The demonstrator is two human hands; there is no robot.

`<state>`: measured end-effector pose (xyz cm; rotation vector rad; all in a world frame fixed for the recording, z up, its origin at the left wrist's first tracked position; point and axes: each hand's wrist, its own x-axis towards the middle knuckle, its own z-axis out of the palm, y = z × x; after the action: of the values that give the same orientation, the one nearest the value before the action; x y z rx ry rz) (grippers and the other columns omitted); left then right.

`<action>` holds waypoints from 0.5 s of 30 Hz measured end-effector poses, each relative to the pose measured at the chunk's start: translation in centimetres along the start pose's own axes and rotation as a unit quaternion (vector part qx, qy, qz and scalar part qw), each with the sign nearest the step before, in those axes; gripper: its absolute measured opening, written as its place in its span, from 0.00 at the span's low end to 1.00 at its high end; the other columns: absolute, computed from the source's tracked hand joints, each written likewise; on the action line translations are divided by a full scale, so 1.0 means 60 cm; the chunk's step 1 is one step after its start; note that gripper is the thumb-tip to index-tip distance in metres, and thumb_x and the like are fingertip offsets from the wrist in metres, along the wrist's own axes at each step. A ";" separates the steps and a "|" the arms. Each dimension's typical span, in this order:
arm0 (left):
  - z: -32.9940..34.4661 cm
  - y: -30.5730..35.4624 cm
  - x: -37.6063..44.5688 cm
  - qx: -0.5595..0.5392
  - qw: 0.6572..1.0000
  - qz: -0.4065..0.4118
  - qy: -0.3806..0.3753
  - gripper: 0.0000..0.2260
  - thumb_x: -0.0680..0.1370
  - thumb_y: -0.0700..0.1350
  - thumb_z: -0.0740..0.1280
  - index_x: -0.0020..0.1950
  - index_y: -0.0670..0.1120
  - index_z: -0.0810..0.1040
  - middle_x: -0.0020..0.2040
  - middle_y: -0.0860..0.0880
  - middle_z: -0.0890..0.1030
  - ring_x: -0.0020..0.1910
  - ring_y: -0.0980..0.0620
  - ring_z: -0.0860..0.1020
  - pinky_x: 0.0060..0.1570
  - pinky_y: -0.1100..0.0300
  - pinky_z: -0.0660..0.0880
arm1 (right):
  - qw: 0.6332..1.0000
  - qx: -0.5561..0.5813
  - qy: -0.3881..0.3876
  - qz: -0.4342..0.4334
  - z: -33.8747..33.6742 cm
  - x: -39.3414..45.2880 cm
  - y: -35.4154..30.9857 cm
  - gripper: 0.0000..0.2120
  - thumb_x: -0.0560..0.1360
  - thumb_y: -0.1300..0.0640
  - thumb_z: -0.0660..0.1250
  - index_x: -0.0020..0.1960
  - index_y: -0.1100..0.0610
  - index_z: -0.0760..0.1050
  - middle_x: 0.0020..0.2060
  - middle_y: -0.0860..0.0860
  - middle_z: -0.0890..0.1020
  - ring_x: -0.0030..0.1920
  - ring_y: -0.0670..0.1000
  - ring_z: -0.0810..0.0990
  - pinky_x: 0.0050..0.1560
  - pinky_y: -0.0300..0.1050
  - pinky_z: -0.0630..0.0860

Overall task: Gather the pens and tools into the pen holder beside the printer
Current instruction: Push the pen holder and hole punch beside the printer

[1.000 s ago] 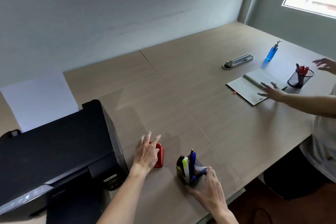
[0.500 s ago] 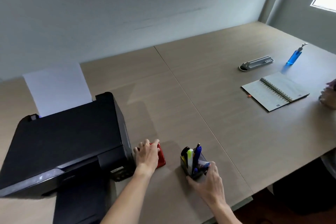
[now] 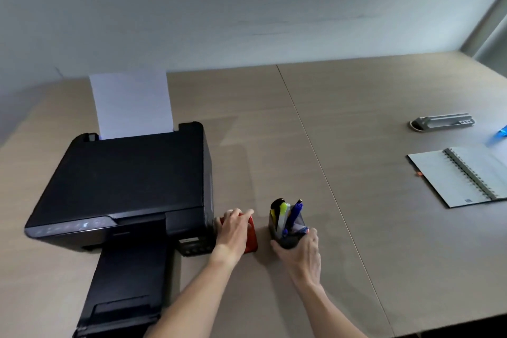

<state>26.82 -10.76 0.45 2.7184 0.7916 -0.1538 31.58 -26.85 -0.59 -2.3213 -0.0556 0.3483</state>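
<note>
A dark mesh pen holder [image 3: 299,223] stands on the wooden table [image 3: 343,162] to the right of the black printer [image 3: 129,186]. It holds a blue pen [image 3: 294,212], a yellow highlighter [image 3: 282,212] and other pens. My right hand [image 3: 300,251] wraps around the holder's near side. A small red tool [image 3: 251,236], like a stapler, lies between printer and holder. My left hand [image 3: 233,230] lies on top of it with fingers curled over it, hiding most of it.
White paper [image 3: 131,104] stands in the printer's rear feed, and its output tray [image 3: 126,288] sticks out toward me. At the right lie an open spiral notebook [image 3: 461,175], a grey flat device [image 3: 443,121] and part of a blue bottle [image 3: 502,131].
The view has swung left, so the other person and the second pen cup have left the frame. My left hand's fingers have closed down over the red tool. My right hand stays on the holder.
</note>
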 end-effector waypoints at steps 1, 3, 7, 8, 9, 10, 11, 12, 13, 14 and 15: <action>0.000 0.000 0.001 -0.001 1.000 0.005 -0.003 0.27 0.75 0.34 0.59 0.71 0.53 0.65 0.64 0.48 0.71 0.68 0.45 0.65 0.65 0.48 0.61 | 1.000 0.000 0.002 -0.004 0.001 0.001 -0.003 0.32 0.58 0.42 0.78 0.50 0.54 0.64 0.45 0.51 0.72 0.45 0.60 0.79 0.47 0.54 0.76; 0.001 -0.002 0.003 -0.009 1.000 0.020 -0.008 0.28 0.74 0.33 0.59 0.71 0.53 0.66 0.64 0.48 0.71 0.69 0.46 0.64 0.64 0.50 0.59 | 1.000 -0.001 0.006 -0.012 0.004 0.003 -0.005 0.32 0.58 0.42 0.78 0.50 0.55 0.63 0.45 0.51 0.71 0.45 0.60 0.79 0.47 0.54 0.76; 0.008 -0.010 0.014 -0.034 0.999 0.040 -0.009 0.29 0.74 0.30 0.58 0.70 0.54 0.67 0.63 0.50 0.73 0.70 0.48 0.63 0.64 0.52 0.58 | 1.000 -0.002 0.014 -0.016 0.007 0.004 -0.005 0.33 0.59 0.41 0.78 0.51 0.55 0.63 0.45 0.51 0.71 0.45 0.60 0.79 0.46 0.54 0.77; 0.009 -0.010 0.015 -0.035 0.998 0.043 -0.008 0.29 0.74 0.30 0.58 0.70 0.53 0.67 0.63 0.49 0.73 0.70 0.48 0.63 0.65 0.51 0.57 | 1.000 0.000 0.016 -0.017 0.008 0.004 -0.004 0.34 0.59 0.41 0.78 0.51 0.55 0.63 0.45 0.51 0.71 0.45 0.60 0.79 0.46 0.54 0.77; 0.009 -0.010 0.014 -0.033 0.998 0.044 -0.009 0.28 0.74 0.30 0.58 0.70 0.53 0.67 0.64 0.49 0.73 0.70 0.48 0.62 0.65 0.51 0.57 | 1.000 -0.001 0.016 -0.017 0.009 0.003 -0.005 0.34 0.59 0.41 0.78 0.51 0.56 0.63 0.45 0.51 0.71 0.45 0.60 0.79 0.46 0.54 0.77; 0.010 -0.010 0.013 -0.031 0.999 0.043 -0.009 0.28 0.74 0.30 0.58 0.70 0.53 0.67 0.64 0.49 0.72 0.71 0.48 0.62 0.66 0.51 0.56 | 1.000 0.000 0.019 -0.020 0.009 0.002 -0.004 0.34 0.59 0.41 0.78 0.51 0.56 0.63 0.45 0.51 0.71 0.45 0.60 0.79 0.46 0.55 0.77; 0.008 -0.009 0.012 -0.029 0.999 0.042 -0.010 0.29 0.74 0.30 0.58 0.71 0.53 0.67 0.65 0.49 0.72 0.72 0.48 0.61 0.67 0.50 0.55 | 1.000 -0.001 0.019 -0.020 0.009 0.000 -0.005 0.34 0.59 0.41 0.78 0.51 0.56 0.63 0.45 0.51 0.71 0.45 0.60 0.79 0.46 0.55 0.77; 0.010 -0.010 0.012 -0.031 0.999 0.043 -0.009 0.29 0.74 0.29 0.58 0.71 0.53 0.67 0.66 0.49 0.71 0.72 0.48 0.60 0.68 0.50 0.53 | 1.000 0.002 0.019 -0.020 0.009 0.000 -0.005 0.34 0.58 0.41 0.78 0.51 0.56 0.63 0.44 0.51 0.71 0.45 0.60 0.79 0.46 0.55 0.77; 0.009 -0.010 0.011 -0.031 0.999 0.044 -0.008 0.30 0.74 0.29 0.57 0.71 0.53 0.66 0.67 0.49 0.71 0.73 0.48 0.59 0.68 0.50 0.52 | 1.000 0.001 0.019 -0.019 0.008 -0.002 -0.008 0.34 0.58 0.40 0.78 0.51 0.56 0.63 0.44 0.51 0.71 0.45 0.60 0.79 0.46 0.56 0.77; 0.010 -0.011 0.011 -0.034 0.998 0.045 -0.008 0.30 0.73 0.28 0.57 0.71 0.53 0.66 0.67 0.50 0.71 0.73 0.48 0.58 0.69 0.49 0.52 | 1.000 0.002 0.020 -0.019 0.008 -0.003 -0.008 0.35 0.58 0.40 0.79 0.50 0.56 0.62 0.44 0.50 0.70 0.45 0.61 0.79 0.46 0.56 0.77; 0.009 -0.011 0.011 -0.037 0.998 0.048 -0.008 0.31 0.73 0.28 0.57 0.71 0.53 0.66 0.67 0.50 0.71 0.74 0.47 0.58 0.70 0.49 0.51 | 1.000 0.004 0.018 -0.017 0.007 -0.004 -0.011 0.35 0.58 0.40 0.79 0.50 0.56 0.62 0.44 0.50 0.70 0.45 0.61 0.79 0.45 0.56 0.77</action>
<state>27.00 -10.06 -0.36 2.6750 0.6478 -0.1221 31.26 -26.11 -0.34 -2.3158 -0.0747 0.2884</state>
